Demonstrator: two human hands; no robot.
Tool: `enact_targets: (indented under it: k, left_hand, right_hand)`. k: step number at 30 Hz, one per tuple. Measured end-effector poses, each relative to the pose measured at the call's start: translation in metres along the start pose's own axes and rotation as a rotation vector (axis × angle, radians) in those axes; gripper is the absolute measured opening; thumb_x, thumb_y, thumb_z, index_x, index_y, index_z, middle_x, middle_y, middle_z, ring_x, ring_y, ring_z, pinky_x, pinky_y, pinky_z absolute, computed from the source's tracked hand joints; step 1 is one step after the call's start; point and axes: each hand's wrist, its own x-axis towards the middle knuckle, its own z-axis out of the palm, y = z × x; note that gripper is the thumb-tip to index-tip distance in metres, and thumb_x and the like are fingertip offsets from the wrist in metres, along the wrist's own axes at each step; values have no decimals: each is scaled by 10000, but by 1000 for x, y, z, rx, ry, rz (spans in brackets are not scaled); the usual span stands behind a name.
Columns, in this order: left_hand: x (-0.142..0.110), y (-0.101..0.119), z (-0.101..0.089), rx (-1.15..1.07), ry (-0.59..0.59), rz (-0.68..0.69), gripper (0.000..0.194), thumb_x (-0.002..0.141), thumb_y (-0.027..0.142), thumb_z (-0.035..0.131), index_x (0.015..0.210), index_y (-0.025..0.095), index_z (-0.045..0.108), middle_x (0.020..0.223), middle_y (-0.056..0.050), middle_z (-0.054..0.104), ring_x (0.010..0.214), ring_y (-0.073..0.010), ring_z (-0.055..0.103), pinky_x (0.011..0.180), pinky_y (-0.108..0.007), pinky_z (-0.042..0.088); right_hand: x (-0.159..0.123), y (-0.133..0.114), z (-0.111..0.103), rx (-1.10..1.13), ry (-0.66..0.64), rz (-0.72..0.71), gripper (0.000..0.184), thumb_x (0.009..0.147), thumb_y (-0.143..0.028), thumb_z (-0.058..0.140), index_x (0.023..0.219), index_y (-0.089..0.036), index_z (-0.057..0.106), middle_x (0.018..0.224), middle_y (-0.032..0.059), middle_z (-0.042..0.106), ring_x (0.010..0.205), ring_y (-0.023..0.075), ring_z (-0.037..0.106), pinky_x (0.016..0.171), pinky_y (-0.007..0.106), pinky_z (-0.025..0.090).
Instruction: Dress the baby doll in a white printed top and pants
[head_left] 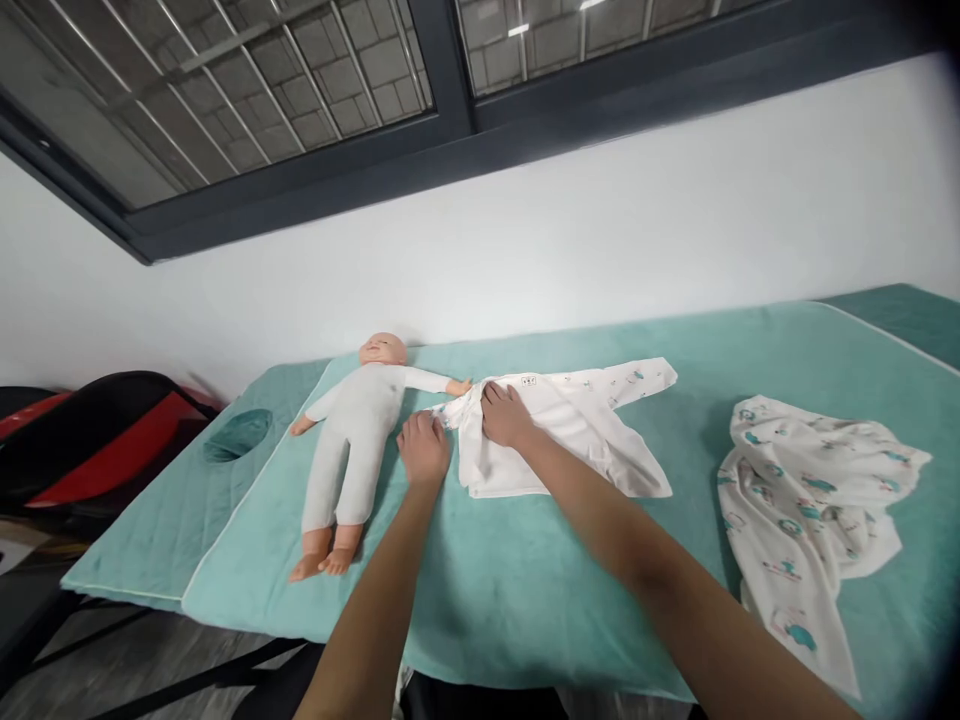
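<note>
A white baby shirt (555, 435) lies spread on the green bed cover, with small printed figures on its sleeves. My left hand (424, 448) is at the end of its left sleeve, fingers curled on the cuff. Near the shoulder of that same sleeve, my right hand (506, 413) has its fingers closed on the cloth; the fingertips are partly hidden in the folds. To the left a baby doll (358, 420) in a white body lies on its back, one arm stretched toward the shirt.
A crumpled printed baby garment (814, 510) lies at the right of the bed (525, 590). A face hole (238, 436) opens in the quilted left end. Behind stand a white wall (540, 250) and a dark window frame (450, 130). A black and red bag (120, 440) is at far left.
</note>
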Motion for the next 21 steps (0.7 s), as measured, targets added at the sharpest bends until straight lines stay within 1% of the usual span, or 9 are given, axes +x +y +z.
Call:
enact_targets:
  k: [4,6,8,11,13,15,17,19,21]
  left_hand:
    - [-1,2,-1,-46,-3,4,321,989,305,361,1169,141,571,1172,-168,630,1144,-318,530,944,-442,381]
    - [-4,3,-3,-75,-3,13,314,987,294,369,1164,137,575,1186,-169,628,1153,-312,531,954,-442,390]
    - [-7,2,-8,-112,3,31,299,981,273,385,1166,135,575,1210,-164,623,1170,-289,533,973,-425,402]
    - [-8,-6,-27,-250,12,124,288,972,258,410,1187,141,562,1253,-151,609,1212,-251,524,1031,-399,403]
    - [0,-22,-48,-336,42,179,296,969,275,424,1206,151,551,1279,-141,596,1243,-238,510,1074,-396,388]
    - [15,-48,-70,-360,108,149,316,961,291,439,1231,158,536,1294,-132,584,1267,-233,496,1106,-395,368]
    - [36,-83,-86,-350,147,42,336,934,274,464,1240,150,531,1288,-134,581,1273,-234,492,1122,-394,353]
    - [56,-121,-91,-308,89,-142,365,885,279,524,1222,142,547,1314,-154,563,1295,-270,473,1122,-425,345]
    - [70,-155,-87,-352,-51,-378,425,847,357,581,1203,124,564,1321,-178,566,1248,-311,518,1074,-454,390]
  right_hand:
    - [0,2,-2,46,27,-24,578,920,-267,450,1453,-49,406,1552,205,352,1468,310,224,1183,523,122]
    - [-5,3,-6,86,53,-16,524,912,-242,457,1409,-78,466,1510,179,431,1433,290,310,1176,479,193]
    - [-14,4,-12,131,93,18,445,911,-176,412,1334,-115,538,1417,147,543,1341,251,446,1133,412,302]
    - [-28,4,-22,175,183,93,452,920,-109,302,1297,-145,549,1326,125,604,1237,222,535,1057,379,395]
    - [-25,-5,-27,279,268,106,430,938,-150,298,1295,-174,537,1307,112,607,1231,221,536,1048,390,409]
    - [-5,-23,-30,479,313,92,361,947,-222,358,1250,-201,553,1273,91,620,1210,213,551,1048,382,415]
    - [33,-46,-28,681,273,93,315,940,-271,427,1217,-198,559,1275,86,618,1203,200,559,1058,357,407]
    - [82,-67,-22,769,180,142,335,934,-295,476,1241,-175,532,1333,107,583,1251,196,529,1080,342,380]
    - [131,-81,-11,785,97,165,380,916,-371,541,1227,-153,543,1351,144,568,1261,243,519,1082,388,372]
